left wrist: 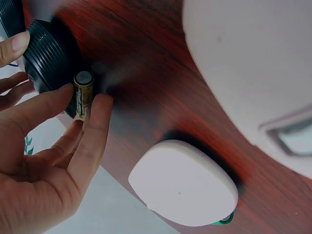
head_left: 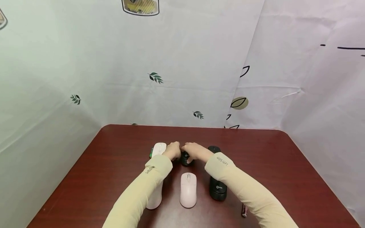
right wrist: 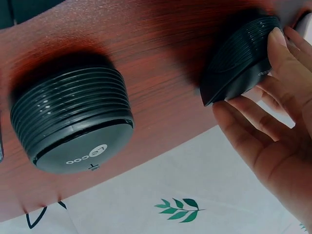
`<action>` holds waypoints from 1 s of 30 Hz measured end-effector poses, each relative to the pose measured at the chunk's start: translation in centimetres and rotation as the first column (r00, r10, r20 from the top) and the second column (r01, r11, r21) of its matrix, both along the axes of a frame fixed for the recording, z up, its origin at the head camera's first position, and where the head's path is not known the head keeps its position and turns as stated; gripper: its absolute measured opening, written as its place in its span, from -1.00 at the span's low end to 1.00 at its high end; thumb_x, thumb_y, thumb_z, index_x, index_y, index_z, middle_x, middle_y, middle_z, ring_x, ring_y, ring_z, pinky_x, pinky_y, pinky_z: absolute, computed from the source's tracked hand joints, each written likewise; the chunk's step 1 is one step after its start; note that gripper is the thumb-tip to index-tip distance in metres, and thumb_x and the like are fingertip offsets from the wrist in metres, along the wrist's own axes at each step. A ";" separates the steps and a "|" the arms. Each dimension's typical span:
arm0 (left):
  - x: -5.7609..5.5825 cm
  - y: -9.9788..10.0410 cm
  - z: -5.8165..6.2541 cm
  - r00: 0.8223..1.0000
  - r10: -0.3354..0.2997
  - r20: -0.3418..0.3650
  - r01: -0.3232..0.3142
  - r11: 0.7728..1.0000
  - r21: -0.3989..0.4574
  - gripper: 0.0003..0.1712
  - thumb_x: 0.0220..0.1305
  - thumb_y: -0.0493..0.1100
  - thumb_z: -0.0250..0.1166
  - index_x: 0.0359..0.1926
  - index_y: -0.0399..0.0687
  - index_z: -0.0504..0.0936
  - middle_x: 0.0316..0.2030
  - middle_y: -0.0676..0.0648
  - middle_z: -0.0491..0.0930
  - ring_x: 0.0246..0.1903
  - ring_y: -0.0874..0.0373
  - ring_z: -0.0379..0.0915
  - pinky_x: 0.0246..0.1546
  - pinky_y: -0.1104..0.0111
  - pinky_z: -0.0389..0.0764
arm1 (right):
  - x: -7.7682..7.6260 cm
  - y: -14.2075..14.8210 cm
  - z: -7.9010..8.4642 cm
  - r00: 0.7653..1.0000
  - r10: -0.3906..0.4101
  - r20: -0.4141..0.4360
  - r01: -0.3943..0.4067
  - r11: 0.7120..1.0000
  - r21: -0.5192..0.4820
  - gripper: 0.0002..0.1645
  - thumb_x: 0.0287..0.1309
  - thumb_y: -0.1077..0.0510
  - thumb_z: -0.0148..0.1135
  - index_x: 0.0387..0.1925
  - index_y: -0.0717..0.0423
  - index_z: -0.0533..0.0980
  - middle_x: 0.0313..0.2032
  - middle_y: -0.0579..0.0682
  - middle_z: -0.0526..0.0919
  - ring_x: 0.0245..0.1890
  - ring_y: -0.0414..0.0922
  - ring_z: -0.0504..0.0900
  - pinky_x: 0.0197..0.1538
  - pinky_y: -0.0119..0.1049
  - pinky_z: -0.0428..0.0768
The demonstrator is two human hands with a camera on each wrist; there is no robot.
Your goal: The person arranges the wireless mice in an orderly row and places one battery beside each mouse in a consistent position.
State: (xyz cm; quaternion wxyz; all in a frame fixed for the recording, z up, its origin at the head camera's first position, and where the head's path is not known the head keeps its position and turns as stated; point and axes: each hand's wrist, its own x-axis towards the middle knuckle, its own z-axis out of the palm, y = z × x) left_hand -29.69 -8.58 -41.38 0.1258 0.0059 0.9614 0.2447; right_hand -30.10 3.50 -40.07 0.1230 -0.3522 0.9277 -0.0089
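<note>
Between its thumb and fingers, my left hand (head_left: 173,150) pinches a small gold-and-black battery (left wrist: 83,95), seen end-on in the left wrist view. The battery is right beside a ribbed black mouse (right wrist: 243,58), overlapping its edge in that view. My right hand (right wrist: 273,131) grips this mouse, thumb on the ribbed side and fingers along the opposite edge. In the head view both hands meet over the black mouse at the table's middle. A white mouse (left wrist: 185,185) lies close to the left hand. Another black mouse (right wrist: 73,122), with a round logo, stands near the right hand.
On the red-brown table (head_left: 256,152), a pale pink mouse (head_left: 188,190) lies nearer me. A second white mouse (head_left: 155,199) is partly under the left sleeve. At the right lie a black mouse (head_left: 218,190) and a pink battery (head_left: 244,210). Patterned white sheeting (head_left: 182,63) encloses the back and sides.
</note>
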 end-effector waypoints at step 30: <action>0.0 -0.7 0.6 0.986 -0.010 -0.167 0.018 0.999 0.049 -0.87 0.08 -0.34 0.29 -0.29 -0.23 0.61 -0.30 -0.17 0.62 -0.30 -0.06 0.56 -0.27 0.20 0.60 | 0.8 0.1 0.3 0.998 -0.058 -0.018 0.058 0.998 0.019 -0.27 -0.06 0.15 0.45 0.21 0.07 0.41 0.12 0.18 0.49 0.02 0.05 0.57 0.02 -0.11 0.56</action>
